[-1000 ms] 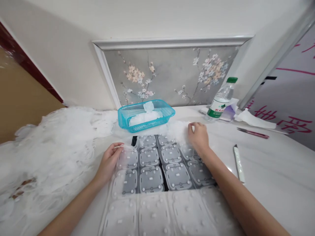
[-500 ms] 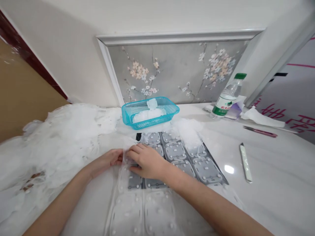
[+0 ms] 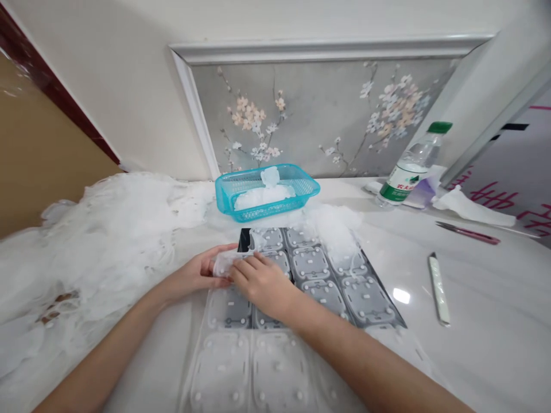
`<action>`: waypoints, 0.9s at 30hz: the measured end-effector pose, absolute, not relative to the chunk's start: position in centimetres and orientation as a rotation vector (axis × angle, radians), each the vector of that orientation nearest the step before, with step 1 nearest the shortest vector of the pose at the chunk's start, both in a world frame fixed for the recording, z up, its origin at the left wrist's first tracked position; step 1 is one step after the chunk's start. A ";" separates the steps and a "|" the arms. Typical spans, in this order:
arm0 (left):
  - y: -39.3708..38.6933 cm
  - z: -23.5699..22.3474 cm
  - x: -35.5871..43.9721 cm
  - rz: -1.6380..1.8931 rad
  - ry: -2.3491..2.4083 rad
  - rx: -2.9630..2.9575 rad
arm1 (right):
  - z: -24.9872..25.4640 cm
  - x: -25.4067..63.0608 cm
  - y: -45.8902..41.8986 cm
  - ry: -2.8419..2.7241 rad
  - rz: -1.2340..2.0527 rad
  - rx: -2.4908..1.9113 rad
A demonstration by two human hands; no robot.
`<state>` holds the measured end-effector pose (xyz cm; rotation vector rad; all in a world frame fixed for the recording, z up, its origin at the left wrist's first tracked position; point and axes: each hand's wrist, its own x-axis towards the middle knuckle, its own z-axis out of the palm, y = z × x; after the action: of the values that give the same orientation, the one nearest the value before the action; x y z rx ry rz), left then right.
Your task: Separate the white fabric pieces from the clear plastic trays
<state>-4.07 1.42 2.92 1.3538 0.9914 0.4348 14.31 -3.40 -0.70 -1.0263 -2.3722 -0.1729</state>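
Observation:
A translucent moulded sheet [image 3: 278,367], patterned with rounded squares and small round bumps, lies in front of me, partly over a dark board [image 3: 338,295]. At its left edge, one rounded-square piece [image 3: 224,264] is lifted and tilted. My left hand [image 3: 200,275] grips this piece from the left, thumb below and fingers behind. From the right, my right hand [image 3: 267,287] has its bent fingertips pressed on the same piece; its thumb is hidden. Thin clear scraps [image 3: 338,229] are heaped on the far part of the sheet.
A blue basket [image 3: 269,215] with translucent pieces stands behind the sheet. Thin white scraps [image 3: 107,246] are piled at left. To the right are a water bottle [image 3: 408,172], white tissue [image 3: 471,207], pink-handled tweezers [image 3: 469,233] and a pale-handled craft knife [image 3: 438,289].
The rounded-square piece at the sheet's left edge has come up and tilted between my hands. My left hand has opened wider around it. The view has shifted slightly.

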 end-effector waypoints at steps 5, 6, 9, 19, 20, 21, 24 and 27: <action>1.4 2.8 -4.4 0.365 0.997 1.429 | 0.1 15.2 -2.2 -1.972 0.019 -1.342; 1.4 2.7 -4.5 0.337 0.990 1.450 | 0.3 15.9 -1.6 -1.874 0.012 -1.401; 1.5 2.5 -4.7 0.284 0.975 1.500 | 1.4 19.5 0.7 -1.554 0.012 -1.524; 1.8 2.7 -4.6 0.290 0.987 1.531 | 4.8 36.1 -0.4 -0.749 -0.341 -1.630; 1.9 2.7 -4.4 0.332 1.017 1.509 | 4.1 36.4 -0.6 -0.896 -0.379 -1.689; 1.9 2.7 -4.2 0.372 1.054 1.485 | 3.3 36.3 -0.5 -1.009 -0.363 -1.726; 2.0 2.5 -3.7 0.443 1.149 1.430 | 0.6 34.9 0.6 -1.247 -0.199 -1.794; 2.0 2.4 -3.3 0.463 1.178 1.400 | -0.1 33.5 1.5 -1.373 -0.131 -1.807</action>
<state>-3.35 2.00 2.43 1.3996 1.1779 0.4631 33.53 1.54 -0.10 -1.8066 -1.3726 -0.1310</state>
